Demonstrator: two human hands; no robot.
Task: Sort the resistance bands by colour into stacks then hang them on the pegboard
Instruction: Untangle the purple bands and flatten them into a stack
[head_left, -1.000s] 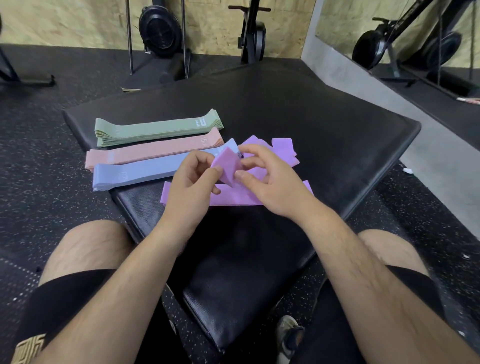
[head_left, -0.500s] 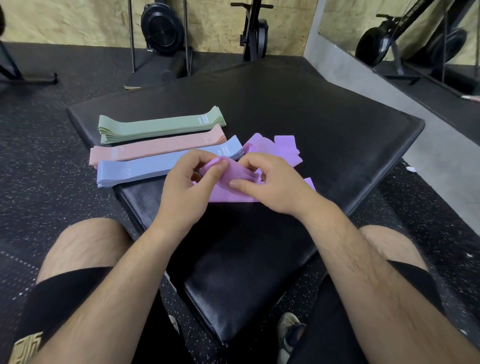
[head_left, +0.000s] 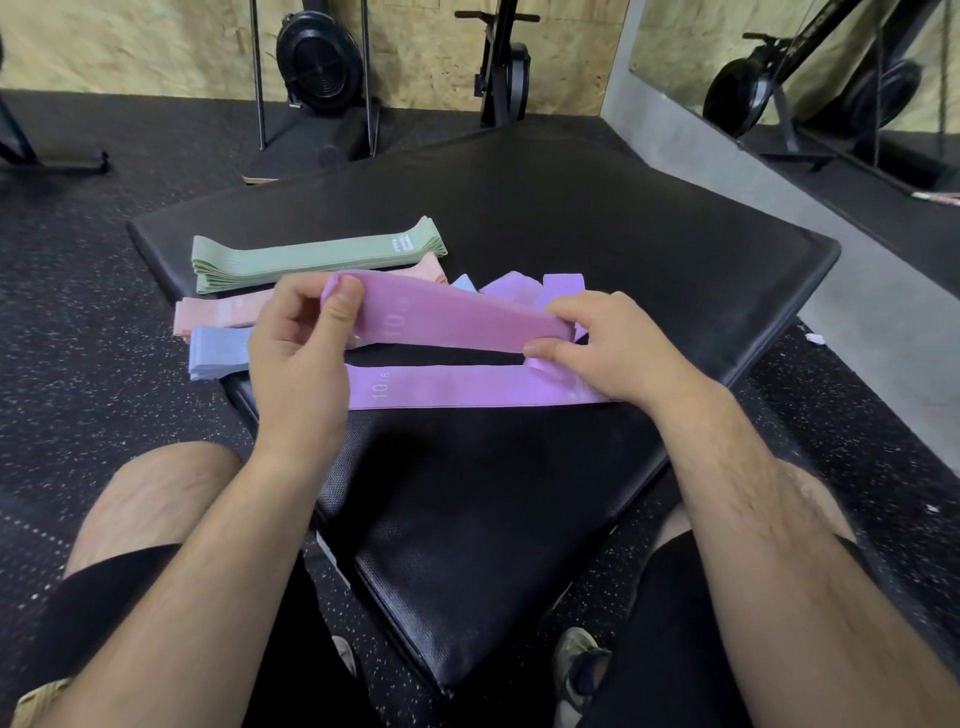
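Observation:
A purple resistance band (head_left: 447, 314) marked "10 LB" is stretched flat between my hands, a little above the mat. My left hand (head_left: 296, 358) pinches its left end and my right hand (head_left: 608, 345) pinches its right end. Below it a second purple band (head_left: 467, 387) lies flat on the black mat (head_left: 649, 249). More loose purple bands (head_left: 540, 286) lie crumpled behind my right hand. To the left are the sorted stacks: green (head_left: 311, 254) farthest, pink (head_left: 218, 312) in the middle, blue (head_left: 218, 351) nearest, the last two partly hidden by my left hand.
The mat rests on speckled black rubber flooring (head_left: 78, 291). Exercise machines (head_left: 317, 62) stand against the wooden wall at the back. A mirror (head_left: 831, 78) and grey ledge run along the right. My knees and shoes frame the mat's near corner. No pegboard is in view.
The crumpled purple band between my hands has been pulled out straight. My left hand moved left and my right hand moved right, and the flat band beneath is now uncovered.

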